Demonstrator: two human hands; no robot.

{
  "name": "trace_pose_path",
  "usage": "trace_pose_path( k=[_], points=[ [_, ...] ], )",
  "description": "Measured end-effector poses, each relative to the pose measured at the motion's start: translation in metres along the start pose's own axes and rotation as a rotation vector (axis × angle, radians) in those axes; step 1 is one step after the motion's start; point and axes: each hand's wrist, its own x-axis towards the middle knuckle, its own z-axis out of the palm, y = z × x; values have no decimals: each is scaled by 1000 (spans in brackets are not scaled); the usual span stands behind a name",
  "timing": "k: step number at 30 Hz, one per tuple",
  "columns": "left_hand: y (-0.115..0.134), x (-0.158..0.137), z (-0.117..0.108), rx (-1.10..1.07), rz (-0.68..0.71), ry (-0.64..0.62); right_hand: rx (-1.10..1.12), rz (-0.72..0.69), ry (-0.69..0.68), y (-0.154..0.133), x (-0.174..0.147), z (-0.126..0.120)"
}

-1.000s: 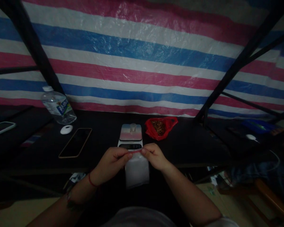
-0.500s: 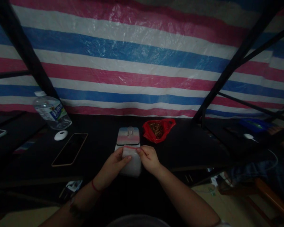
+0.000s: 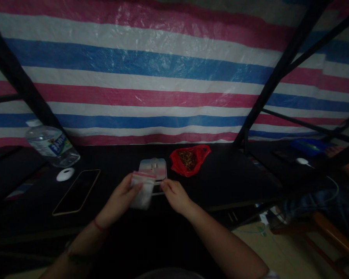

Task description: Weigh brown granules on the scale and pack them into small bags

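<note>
My left hand [image 3: 123, 195] is closed on a small clear zip-lock bag [image 3: 142, 190] with a red strip along its top, thumb across the front. My right hand [image 3: 176, 195] is closed, thumb and fingertips together, at the front right corner of a small digital scale [image 3: 153, 166]. Whether those fingers grip anything, I cannot make out. A small clear cup [image 3: 154, 163] stands on the scale's shiny platform. The bag hides part of the scale's front. Right of the scale lies an open red plastic bag [image 3: 189, 161] filled with small brown bits.
On the left of the black table [image 3: 221, 182] are a large clear bottle [image 3: 50, 145], a white mouse [image 3: 65, 174] and a phone [image 3: 77, 192]. Dark metal posts flank a striped tarp [image 3: 151, 77]. Another person's hand [image 3: 334, 151] is at far right, near a blue item [image 3: 310, 147].
My hands have come apart. The left has carried the zip-lock bag to the left, while the right has let go of its edge and stays by the scale. The view has shifted slightly.
</note>
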Motion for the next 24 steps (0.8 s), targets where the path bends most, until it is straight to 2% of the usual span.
trace_pose_path(
  k=[4, 6, 9, 11, 13, 14, 16, 20, 24],
  points=[
    [-4, 43, -67, 334, -42, -2, -38, 19, 74, 7, 5, -11],
    [-17, 67, -96, 584, -99, -82, -66, 2, 116, 15, 11, -13],
    [-39, 95, -120, 846, -62, -161, -108, -46, 199, 26, 27, -12],
    [-46, 104, -121, 948, 20, -133, -149, -79, 236, 31, 43, -9],
    [-44, 105, -112, 1002, 140, -57, -205, -108, 221, 34, 63, -4],
    [-41, 103, -105, 1006, 197, -26, -244, -122, 195, 35, 74, -1],
    [-33, 93, -90, 974, 273, -41, -333, -151, 108, 35, 93, 4],
    [-21, 63, -70, 885, 331, -125, -445, -185, -92, 38, 119, 10],
    [-21, 41, -73, 811, 322, -119, -446, -207, -170, 40, 122, 7]
  ],
)
